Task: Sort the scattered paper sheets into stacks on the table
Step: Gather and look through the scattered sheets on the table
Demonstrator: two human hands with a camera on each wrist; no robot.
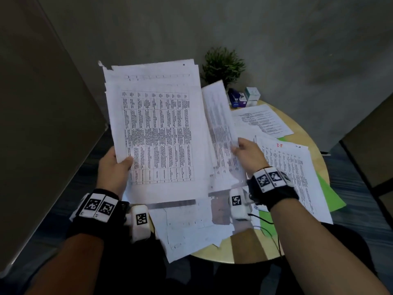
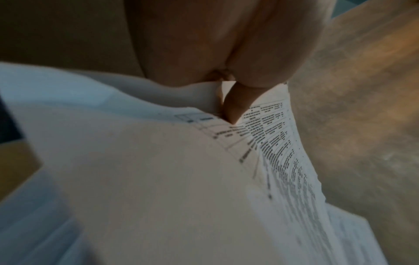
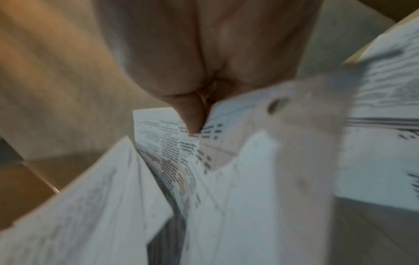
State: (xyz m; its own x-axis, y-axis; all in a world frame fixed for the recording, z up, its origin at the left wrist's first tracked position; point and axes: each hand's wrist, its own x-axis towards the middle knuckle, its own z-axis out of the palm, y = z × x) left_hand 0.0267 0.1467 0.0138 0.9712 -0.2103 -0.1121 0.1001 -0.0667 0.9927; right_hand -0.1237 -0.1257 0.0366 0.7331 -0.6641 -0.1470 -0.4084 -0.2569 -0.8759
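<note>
A thick bundle of printed sheets [image 1: 157,128] with a table on its top page is held up above the round wooden table [image 1: 244,250]. My left hand [image 1: 117,165] grips the bundle's lower left edge, thumb on the printed face [image 2: 269,136]. My right hand [image 1: 244,150] pinches a tilted text sheet [image 1: 221,124] beside the bundle; the wrist view shows its thumb on the printed paper [image 3: 167,136]. More sheets lie on the table: a fanned pile [image 1: 297,177] at right, one page [image 1: 261,120] at the back, several [image 1: 191,231] near the front edge.
A small green potted plant [image 1: 223,64] stands at the table's far edge, with small boxes [image 1: 244,96] next to it. Green paper [image 1: 331,196] pokes out under the right pile. A cable [image 1: 270,228] runs from my right wrist. A dark panel [image 1: 42,124] stands at left.
</note>
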